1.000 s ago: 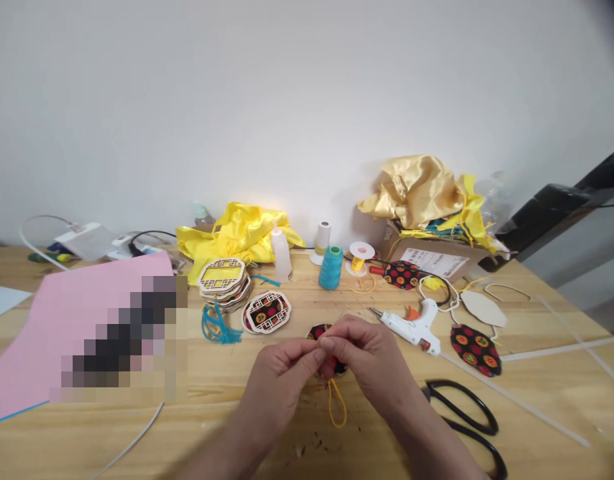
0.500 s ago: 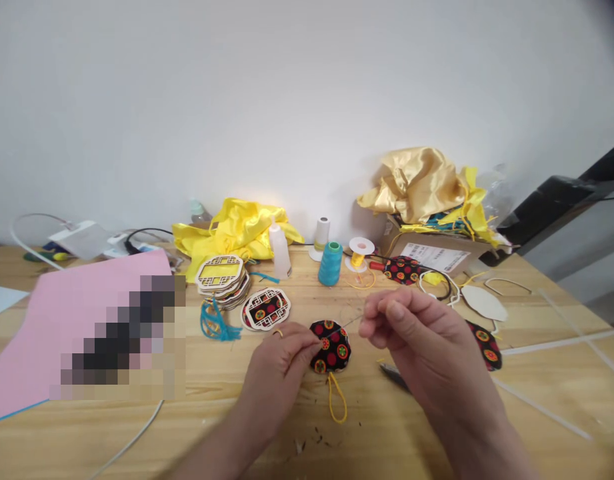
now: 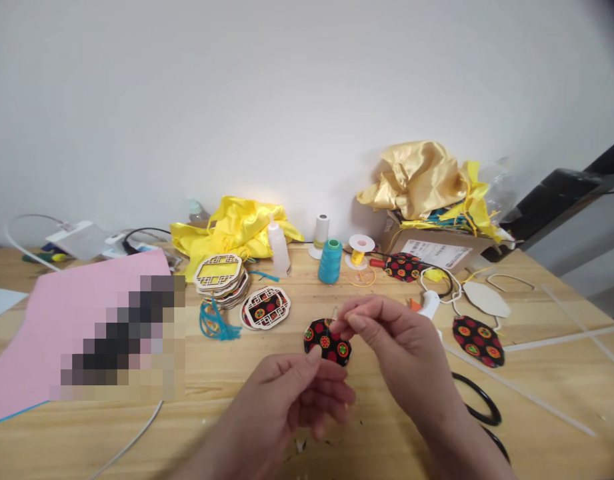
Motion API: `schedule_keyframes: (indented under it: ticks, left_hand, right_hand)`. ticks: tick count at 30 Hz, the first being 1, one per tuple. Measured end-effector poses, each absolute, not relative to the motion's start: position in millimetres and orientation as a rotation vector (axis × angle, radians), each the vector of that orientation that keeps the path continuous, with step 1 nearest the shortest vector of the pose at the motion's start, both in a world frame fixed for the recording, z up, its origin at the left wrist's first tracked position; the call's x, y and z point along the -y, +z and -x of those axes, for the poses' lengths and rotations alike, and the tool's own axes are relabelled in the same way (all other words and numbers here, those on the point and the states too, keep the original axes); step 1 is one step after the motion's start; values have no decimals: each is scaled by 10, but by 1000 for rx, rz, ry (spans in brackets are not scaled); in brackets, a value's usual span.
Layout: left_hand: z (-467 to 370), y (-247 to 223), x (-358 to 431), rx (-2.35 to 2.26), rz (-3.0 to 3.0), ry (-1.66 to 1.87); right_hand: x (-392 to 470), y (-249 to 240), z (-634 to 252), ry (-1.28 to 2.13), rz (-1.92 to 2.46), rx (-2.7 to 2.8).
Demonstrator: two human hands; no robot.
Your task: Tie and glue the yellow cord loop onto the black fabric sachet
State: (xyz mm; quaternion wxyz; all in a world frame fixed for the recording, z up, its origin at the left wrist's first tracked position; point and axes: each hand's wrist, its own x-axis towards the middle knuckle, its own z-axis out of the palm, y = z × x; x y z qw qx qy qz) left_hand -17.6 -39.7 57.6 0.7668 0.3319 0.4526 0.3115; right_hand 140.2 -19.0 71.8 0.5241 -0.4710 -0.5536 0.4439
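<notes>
My right hand (image 3: 391,353) is closed in a pinch over the middle of the table. A thin thread, too fine to follow clearly, shows at its fingertips. Just below and left of it is my left hand (image 3: 307,393), palm turned inward, with loosely curled fingers and the thumb apart from them. Behind both hands lies a black fabric piece (image 3: 325,342) with red and orange round motifs; the left thumb overlaps its lower edge in view. The yellow cord loop at its base is hidden by my left hand. Black-handled scissors (image 3: 487,408) lie partly under my right forearm.
Left of the hands are wooden lattice frames (image 3: 267,309), a stack of frames (image 3: 217,275) and a blue tassel (image 3: 219,323). A squeeze bottle (image 3: 279,250), blue thread cone (image 3: 330,262) and yellow spool (image 3: 359,252) stand behind. A cardboard box (image 3: 437,253) and patterned piece (image 3: 479,341) are right.
My right hand has moved left and closer to the left hand. The left hand has shifted down and right, its pinch loosened, now covering the yellow loop. Scissor handles have come into view.
</notes>
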Motion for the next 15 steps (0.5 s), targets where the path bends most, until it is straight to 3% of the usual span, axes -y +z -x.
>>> schedule_keyframes:
  ticks: [5, 15]
  left_hand:
    - [127, 479, 352, -721, -444, 754]
    - [145, 366, 270, -900, -448, 795]
  right_hand:
    - [423, 629, -1326, 1020, 1035, 1661]
    - [613, 361, -1324, 861, 938, 2136]
